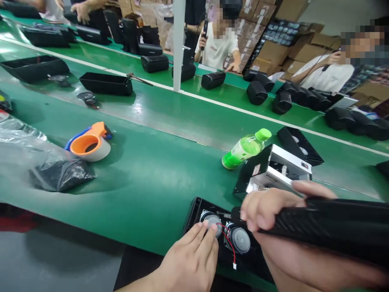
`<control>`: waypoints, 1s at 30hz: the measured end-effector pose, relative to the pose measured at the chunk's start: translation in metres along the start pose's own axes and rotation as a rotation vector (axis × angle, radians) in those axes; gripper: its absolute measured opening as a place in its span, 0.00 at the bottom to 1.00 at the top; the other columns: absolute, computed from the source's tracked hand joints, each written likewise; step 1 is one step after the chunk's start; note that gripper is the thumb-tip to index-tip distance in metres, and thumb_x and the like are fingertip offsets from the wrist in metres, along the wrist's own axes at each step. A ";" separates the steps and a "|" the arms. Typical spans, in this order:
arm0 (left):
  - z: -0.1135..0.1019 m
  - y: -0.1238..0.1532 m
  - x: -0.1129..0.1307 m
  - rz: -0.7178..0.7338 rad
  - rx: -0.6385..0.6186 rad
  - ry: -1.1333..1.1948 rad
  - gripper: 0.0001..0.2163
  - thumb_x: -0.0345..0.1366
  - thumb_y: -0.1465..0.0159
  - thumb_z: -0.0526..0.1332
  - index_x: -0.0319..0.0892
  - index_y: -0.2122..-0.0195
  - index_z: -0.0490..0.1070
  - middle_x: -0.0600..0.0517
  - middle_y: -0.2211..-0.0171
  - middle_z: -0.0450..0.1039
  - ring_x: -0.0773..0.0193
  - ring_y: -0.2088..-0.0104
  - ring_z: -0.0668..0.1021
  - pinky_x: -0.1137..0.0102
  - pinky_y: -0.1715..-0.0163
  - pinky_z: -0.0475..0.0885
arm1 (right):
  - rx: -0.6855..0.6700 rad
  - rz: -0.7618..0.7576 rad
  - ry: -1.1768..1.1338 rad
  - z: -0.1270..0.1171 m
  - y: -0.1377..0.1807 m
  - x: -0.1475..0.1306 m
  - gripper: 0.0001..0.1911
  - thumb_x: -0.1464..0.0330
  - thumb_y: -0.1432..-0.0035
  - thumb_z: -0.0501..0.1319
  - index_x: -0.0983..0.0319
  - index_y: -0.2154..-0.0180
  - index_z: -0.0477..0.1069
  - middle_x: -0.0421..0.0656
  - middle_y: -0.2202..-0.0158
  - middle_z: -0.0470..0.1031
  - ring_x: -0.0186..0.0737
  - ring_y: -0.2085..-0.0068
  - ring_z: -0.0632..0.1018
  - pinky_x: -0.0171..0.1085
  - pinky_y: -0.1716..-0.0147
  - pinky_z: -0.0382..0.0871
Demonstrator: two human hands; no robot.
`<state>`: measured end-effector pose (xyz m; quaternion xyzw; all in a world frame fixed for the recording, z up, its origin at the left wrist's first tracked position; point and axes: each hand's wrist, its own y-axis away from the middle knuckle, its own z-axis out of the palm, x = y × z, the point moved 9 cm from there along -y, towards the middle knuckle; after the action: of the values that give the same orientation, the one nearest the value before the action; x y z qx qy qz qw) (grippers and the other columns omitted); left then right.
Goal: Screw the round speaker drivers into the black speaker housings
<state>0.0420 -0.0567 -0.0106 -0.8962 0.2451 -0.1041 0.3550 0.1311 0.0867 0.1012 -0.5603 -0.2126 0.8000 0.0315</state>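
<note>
A black speaker panel lies near the front edge of the bench, bearing two round speaker drivers with pale backs. My left hand rests its outstretched fingers on the left driver. Beside it is the right driver, and a red wire with a white plug crosses between them. In my right hand is a black electric screwdriver, held nearly level with fingers wrapped round it. Its tip points left over the panel's far edge, by the left driver; whether it touches a screw cannot be made out.
Behind the panel stand a silver-and-black screw feeder and a green-capped bottle. An orange tape dispenser and a plastic bag lie leftward. Black speaker housings line the green conveyor; several people work across it.
</note>
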 end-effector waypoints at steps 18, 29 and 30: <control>0.003 0.001 -0.003 -0.080 -0.039 0.048 0.16 0.30 0.29 0.57 0.32 0.47 0.83 0.38 0.45 0.85 0.45 0.44 0.86 0.49 0.23 0.58 | -0.182 0.041 -0.017 0.026 -0.007 0.064 0.47 0.24 0.42 0.52 0.53 0.48 0.82 0.40 0.78 0.79 0.43 0.80 0.74 0.42 0.79 0.73; 0.001 0.001 -0.002 -0.083 -0.056 0.039 0.17 0.30 0.28 0.56 0.31 0.46 0.82 0.39 0.44 0.85 0.46 0.42 0.85 0.52 0.27 0.65 | -0.176 0.043 -0.013 0.029 0.001 0.069 0.45 0.24 0.44 0.54 0.52 0.50 0.82 0.38 0.78 0.77 0.40 0.81 0.73 0.40 0.79 0.73; 0.001 0.001 -0.002 -0.083 -0.060 0.041 0.17 0.30 0.28 0.56 0.31 0.46 0.82 0.38 0.44 0.84 0.46 0.42 0.84 0.53 0.27 0.65 | -0.177 0.044 -0.011 0.031 0.002 0.071 0.44 0.24 0.44 0.54 0.51 0.51 0.82 0.38 0.78 0.76 0.40 0.81 0.72 0.40 0.79 0.72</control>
<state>0.0404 -0.0554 -0.0118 -0.9134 0.2180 -0.1298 0.3184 0.0775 0.0956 0.0466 -0.5610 -0.2704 0.7816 -0.0367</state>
